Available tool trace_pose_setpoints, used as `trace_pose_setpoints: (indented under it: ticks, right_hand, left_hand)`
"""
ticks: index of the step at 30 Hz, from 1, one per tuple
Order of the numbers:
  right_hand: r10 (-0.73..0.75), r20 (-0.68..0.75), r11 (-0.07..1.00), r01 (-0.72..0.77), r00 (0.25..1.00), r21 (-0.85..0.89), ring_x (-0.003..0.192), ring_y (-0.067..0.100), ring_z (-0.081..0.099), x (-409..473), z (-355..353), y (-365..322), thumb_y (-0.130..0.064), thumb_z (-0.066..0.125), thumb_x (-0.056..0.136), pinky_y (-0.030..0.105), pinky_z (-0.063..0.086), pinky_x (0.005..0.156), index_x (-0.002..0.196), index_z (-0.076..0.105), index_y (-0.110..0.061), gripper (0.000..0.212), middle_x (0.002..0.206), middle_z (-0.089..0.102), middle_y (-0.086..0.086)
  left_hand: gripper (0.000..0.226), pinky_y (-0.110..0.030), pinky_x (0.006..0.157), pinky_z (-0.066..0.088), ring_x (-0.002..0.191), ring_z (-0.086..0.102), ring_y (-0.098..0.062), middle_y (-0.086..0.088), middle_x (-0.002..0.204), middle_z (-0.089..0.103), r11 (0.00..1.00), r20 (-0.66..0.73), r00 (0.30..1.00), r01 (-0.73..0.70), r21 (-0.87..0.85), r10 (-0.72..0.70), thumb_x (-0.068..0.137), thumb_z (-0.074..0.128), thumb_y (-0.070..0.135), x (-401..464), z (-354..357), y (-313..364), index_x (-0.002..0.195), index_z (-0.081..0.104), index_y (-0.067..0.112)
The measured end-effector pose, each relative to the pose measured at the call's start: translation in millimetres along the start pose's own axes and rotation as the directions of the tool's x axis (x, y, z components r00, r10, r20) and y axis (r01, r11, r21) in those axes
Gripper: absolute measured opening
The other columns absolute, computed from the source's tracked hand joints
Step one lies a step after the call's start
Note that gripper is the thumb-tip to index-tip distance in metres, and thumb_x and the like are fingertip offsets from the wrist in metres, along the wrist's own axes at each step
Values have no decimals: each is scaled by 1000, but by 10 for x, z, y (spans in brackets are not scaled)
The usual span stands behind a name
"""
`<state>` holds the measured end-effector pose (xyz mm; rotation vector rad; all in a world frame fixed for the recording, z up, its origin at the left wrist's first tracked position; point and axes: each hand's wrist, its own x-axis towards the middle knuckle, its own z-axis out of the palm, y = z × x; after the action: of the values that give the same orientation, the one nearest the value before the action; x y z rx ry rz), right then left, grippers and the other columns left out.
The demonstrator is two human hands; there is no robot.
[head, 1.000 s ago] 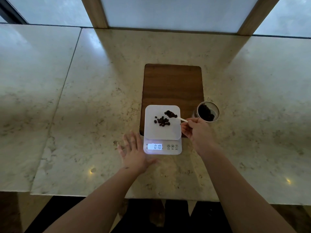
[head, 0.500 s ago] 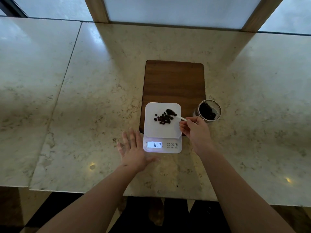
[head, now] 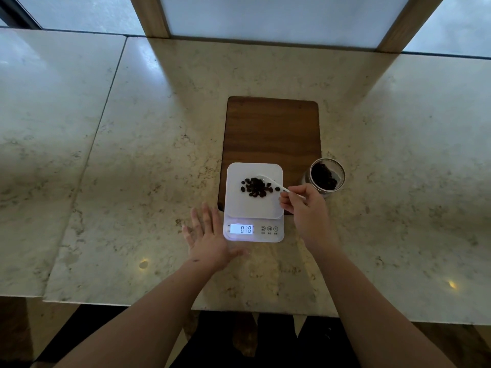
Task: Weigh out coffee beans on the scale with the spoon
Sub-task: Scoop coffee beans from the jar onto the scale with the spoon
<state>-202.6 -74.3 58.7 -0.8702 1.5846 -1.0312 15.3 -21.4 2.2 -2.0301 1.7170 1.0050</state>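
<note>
A white digital scale [head: 253, 208] stands on the marble counter, its lit display showing 0.10. A small pile of dark coffee beans [head: 255, 187] lies on its platform. My right hand [head: 305, 208] is shut on the handle of a white spoon [head: 273, 183], whose empty bowl rests just above the pile's right side. A glass jar [head: 327, 176] holding more beans stands right of the scale, just beyond my right hand. My left hand [head: 208, 237] lies flat on the counter left of the scale, fingers spread, holding nothing.
A dark wooden board [head: 272, 134] lies under the scale's far half and extends away from me. The marble counter [head: 132, 168] has a front edge close to my body and a seam on the left. Window frames rise behind.
The spoon has tipped its beans onto the platform; the pile is larger and the spoon bowl is now empty. My left hand has stayed put.
</note>
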Motion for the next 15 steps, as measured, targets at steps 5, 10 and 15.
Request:
trace_pose_setpoints:
  ticks: [5,10,15]
  right_hand:
    - [-266,-28,940,252,964,-228,83,7,71,-91,8,48,-9,54,99,25,59,75,93,62,-17,13,87,73,-4]
    - [-409,-51,871,373,911,-321,86,3,70,-140,25,71,-17,52,101,23,58,74,97,58,-32,17,90,70,-11]
    - [-464,-15,826,426,886,-369,87,1,68,-177,-10,89,-21,49,101,20,57,72,99,60,-28,13,88,68,-11]
  left_hand:
    - [138,-61,108,-22,129,-50,-32,-6,144,-50,1000,-30,1000,3,7,-3,53,35,99,14,27,-7,130,-48,20]
    - [137,-60,109,-22,131,-48,-32,-4,141,-51,1000,-41,999,9,4,-9,56,39,98,3,25,0,129,-48,20]
    - [137,-62,110,-20,130,-50,-32,-8,150,-45,1000,-50,999,6,8,-6,62,43,94,29,54,-13,136,-44,18]
